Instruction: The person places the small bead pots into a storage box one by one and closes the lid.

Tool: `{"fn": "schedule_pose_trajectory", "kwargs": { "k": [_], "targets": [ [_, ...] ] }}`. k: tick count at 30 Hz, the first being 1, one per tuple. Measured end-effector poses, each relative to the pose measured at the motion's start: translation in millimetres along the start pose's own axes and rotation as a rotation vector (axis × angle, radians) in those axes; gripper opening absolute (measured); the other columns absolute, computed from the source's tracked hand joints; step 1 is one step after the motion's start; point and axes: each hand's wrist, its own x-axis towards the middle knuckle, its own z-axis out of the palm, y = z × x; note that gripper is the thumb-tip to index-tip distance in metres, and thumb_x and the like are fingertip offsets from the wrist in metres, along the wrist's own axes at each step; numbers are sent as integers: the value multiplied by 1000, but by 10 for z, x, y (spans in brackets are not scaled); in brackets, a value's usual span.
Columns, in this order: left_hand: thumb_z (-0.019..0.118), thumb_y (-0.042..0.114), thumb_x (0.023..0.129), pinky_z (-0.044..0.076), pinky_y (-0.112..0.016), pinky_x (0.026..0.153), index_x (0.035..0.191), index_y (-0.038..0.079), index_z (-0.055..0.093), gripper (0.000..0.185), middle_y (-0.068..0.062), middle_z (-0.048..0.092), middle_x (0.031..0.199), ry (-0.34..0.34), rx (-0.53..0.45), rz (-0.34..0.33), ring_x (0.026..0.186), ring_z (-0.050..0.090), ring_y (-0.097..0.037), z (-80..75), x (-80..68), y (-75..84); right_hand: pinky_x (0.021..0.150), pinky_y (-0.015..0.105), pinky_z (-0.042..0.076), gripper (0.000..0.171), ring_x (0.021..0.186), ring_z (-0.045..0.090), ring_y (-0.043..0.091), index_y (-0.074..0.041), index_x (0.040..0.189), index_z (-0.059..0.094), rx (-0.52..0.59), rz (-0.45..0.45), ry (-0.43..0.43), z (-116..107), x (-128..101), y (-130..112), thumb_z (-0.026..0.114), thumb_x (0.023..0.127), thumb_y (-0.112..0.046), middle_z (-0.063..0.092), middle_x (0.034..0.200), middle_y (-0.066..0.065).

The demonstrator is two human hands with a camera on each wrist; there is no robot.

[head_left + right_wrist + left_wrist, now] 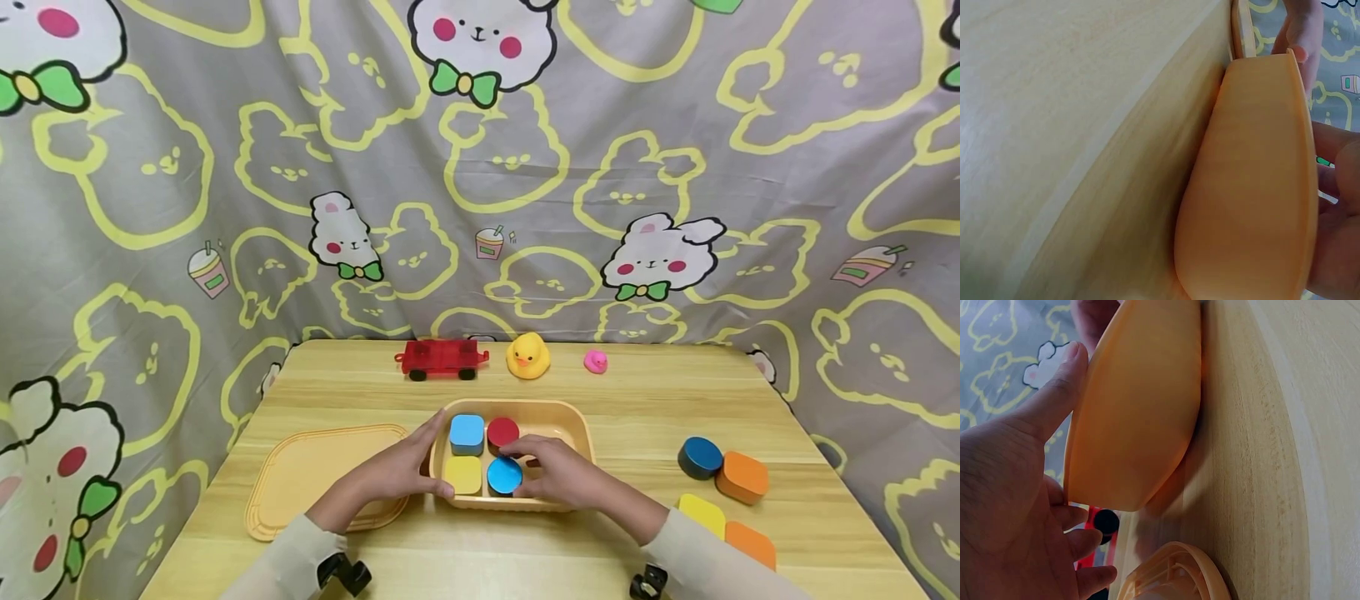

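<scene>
Peach box [557, 423], lower centre of frame, long axis left to right; left hand [401, 468] grips its left end. Light-blue round block [505, 476], inside, beside yellow block [463, 475]; lies left of right hand [557, 472], the nearer, which pinches it.

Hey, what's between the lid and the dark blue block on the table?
In the head view, between the lid and dark blue block lies the box, with four blocks showing inside and the left hand and right hand at it.
</scene>
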Motion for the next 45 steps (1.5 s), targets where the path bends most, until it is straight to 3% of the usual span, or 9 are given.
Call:
{"fn": "schedule_pose_trajectory", "kwargs": {
  "k": [9,20,35,43,45],
  "targets": [
    [84,50,83,29,-59,120,167,14,2,123,-13,6,173,0,-6,-4,156,19,-39,3,-10,-13,101,46,54,58,127,59,33,-3,140,62,45,38,29,-186,-153,12,84,88,-14,64,137,15],
    [84,50,83,28,-60,120,167,14,2,123,-13,6,173,-3,-17,-15,156,18,-39,5,-13,-9,105,45,51,61,129,59,34,-8,141,62,44,70,160,-523,-459,88,84,88,-28,63,140,10],
    [84,50,83,28,-60,121,168,15,2,123,-12,6,173,1,-13,-9,156,18,-38,10,-5,-32,107,44,48,63,132,57,33,-12,143,61,-49,121,303,-936,-940,283,84,87,-30,62,143,7],
    [84,51,83,29,-60,120,168,15,2,123,-13,7,173,2,-9,-8,156,18,-39,13,3,-33,105,53,46,66,133,55,39,-11,146,58,-160,182,352,-1112,-1241,427,82,89,-36,61,144,11],
    [84,51,83,29,-60,120,168,15,2,123,-13,6,173,2,-8,-7,156,18,-39,11,3,-31,105,47,49,67,133,55,40,-12,147,57,-183,215,357,-1158,-1317,485,81,89,-38,61,144,12]
  ]
}}
